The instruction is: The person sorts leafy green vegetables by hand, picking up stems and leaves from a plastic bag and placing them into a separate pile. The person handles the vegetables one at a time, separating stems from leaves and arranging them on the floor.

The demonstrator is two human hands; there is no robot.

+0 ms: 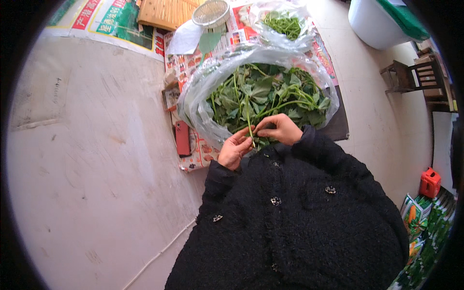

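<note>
My left hand (235, 149) pinches a pale green leaf stalk (248, 117) near its lower end between thumb and fingers. The stalk points up and away over a large clear plastic bag (203, 119), which lies open before me. Inside the bag is a heap of leafy green vine shoots (261, 90). My right hand (280, 129) is close on the right, thumb and forefinger drawn together right beside the stalk. Whether anything thin is between those fingertips is too small to tell.
Beyond is a smaller plastic bag (304, 40) of cut green stems (284, 26). A strainer basket (211, 13), a slatted wooden board (165, 13), a loose leaf (209, 42), a small box (170, 96) and a red phone (182, 138) surround the bags. A wooden chair (402, 76) stands right.
</note>
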